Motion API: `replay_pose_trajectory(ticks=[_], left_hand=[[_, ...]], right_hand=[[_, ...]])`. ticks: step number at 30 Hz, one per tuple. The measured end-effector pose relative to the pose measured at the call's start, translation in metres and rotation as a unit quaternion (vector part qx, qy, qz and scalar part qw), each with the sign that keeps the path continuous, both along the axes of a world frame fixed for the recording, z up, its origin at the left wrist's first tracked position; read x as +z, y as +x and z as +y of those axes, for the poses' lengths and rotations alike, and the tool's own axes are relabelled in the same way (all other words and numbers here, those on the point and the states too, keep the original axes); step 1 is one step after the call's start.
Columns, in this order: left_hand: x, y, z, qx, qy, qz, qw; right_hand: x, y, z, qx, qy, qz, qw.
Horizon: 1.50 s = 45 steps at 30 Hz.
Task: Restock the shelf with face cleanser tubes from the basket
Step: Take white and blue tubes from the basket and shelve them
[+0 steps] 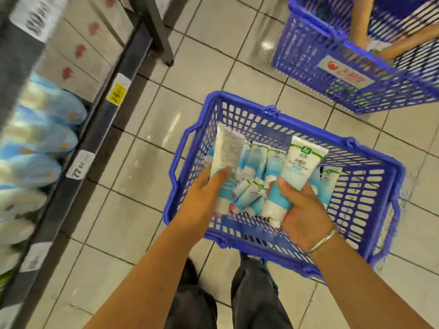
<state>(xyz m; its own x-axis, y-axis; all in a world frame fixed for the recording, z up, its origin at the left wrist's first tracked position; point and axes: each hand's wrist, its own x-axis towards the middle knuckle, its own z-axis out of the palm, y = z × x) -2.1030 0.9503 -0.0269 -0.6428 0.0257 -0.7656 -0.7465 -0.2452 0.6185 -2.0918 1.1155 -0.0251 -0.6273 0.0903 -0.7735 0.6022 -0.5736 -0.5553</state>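
Observation:
A blue plastic basket (pixel 370 200) stands on the tiled floor in front of me, holding several white-and-blue face cleanser tubes (pixel 255 162). Inside it, my left hand (pixel 202 200) grips one tube (pixel 228 150), its printed back facing up. My right hand (pixel 303 212) holds another tube (pixel 300 162) front side up, cap toward my palm. The shelf (pixel 78 148) runs along the left, with blurred blue-and-white tubes (pixel 42 138) lined up on it.
A second blue basket (pixel 342 74) with a red-logo label sits on the floor at the upper right. Price tags (pixel 80 163) hang on the shelf edge. A shelf post (pixel 159 29) stands at the top. My legs are below the basket.

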Motion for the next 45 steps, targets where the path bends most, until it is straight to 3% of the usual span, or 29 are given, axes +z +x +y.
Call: replay_pose_trajectory(ticks=[6, 13, 19, 26, 32, 35, 41, 45], left_hand=[[0.122, 0.006, -0.051, 0.042, 0.038, 0.058, 0.997], [0.279, 0.039, -0.123, 0.112, 0.056, 0.130, 0.984], [0.387, 0.078, -0.171, 0.275, 0.075, 0.131, 0.950], [0.507, 0.157, -0.194, 0.450, 0.085, 0.177, 0.871], [0.586, 0.244, -0.193, 0.533, 0.106, 0.258, 0.799], [0.611, 0.292, -0.198, 0.548, 0.100, 0.281, 0.782], [0.641, 0.397, -0.228, 0.609, 0.078, 0.334, 0.715], [0.650, 0.483, -0.253, 0.601, 0.002, 0.385, 0.700]], right_hand=[[0.114, -0.003, -0.057, 0.050, 0.008, 0.044, 0.998], [0.277, 0.003, -0.132, 0.142, -0.077, 0.108, 0.981], [0.395, 0.015, -0.191, 0.245, -0.120, 0.159, 0.949], [0.509, 0.057, -0.231, 0.376, -0.158, 0.217, 0.887], [0.577, 0.116, -0.261, 0.501, -0.210, 0.260, 0.798], [0.607, 0.154, -0.283, 0.543, -0.231, 0.281, 0.757], [0.653, 0.244, -0.330, 0.611, -0.266, 0.306, 0.680], [0.671, 0.318, -0.366, 0.639, -0.287, 0.316, 0.640]])
